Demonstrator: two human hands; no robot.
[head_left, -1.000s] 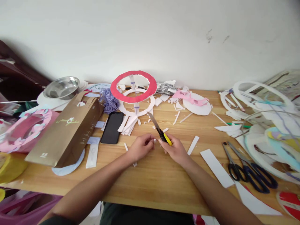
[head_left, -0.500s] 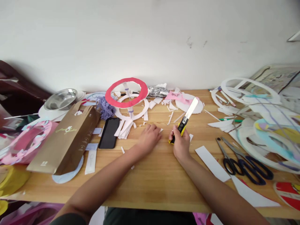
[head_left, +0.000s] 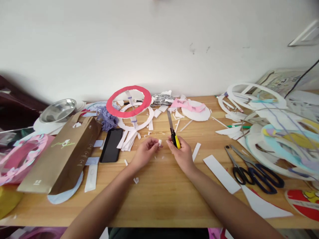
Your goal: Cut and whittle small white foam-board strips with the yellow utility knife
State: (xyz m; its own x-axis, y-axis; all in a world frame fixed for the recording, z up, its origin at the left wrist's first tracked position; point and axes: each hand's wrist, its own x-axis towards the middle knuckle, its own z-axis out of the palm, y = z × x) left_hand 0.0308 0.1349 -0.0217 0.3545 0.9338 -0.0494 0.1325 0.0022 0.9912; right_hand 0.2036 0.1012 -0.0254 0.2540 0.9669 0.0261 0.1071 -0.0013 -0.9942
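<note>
My left hand (head_left: pixel 147 151) is closed in a pinch on a small white scrap (head_left: pixel 159 142), just above the wooden table. In my right hand (head_left: pixel 183 152) is a yellow and black utility knife (head_left: pixel 175 139), its long blade out and pointing away toward the wall. The two hands are close together but apart. A narrow white strip (head_left: pixel 196 151) lies right of my right hand. Beyond the hands, a red ring (head_left: pixel 144 105) stands raised on short posts above a white ring (head_left: pixel 151 117). A bundle of white strips (head_left: pixel 128 140) lies left of them.
To the left are a black phone (head_left: pixel 111 146), a brown paper bag (head_left: pixel 57 152), purple yarn (head_left: pixel 107 118) and a metal bowl (head_left: pixel 58 111). Scissors (head_left: pixel 254 169) lie to the right, near white card pieces (head_left: pixel 221 172) and stacked white rings (head_left: pixel 256 139). The wall stands behind.
My left hand has come up from the tabletop with the small white scrap pinched in it. My right hand has drawn nearer to it and turned the knife, the blade now leaning left.
</note>
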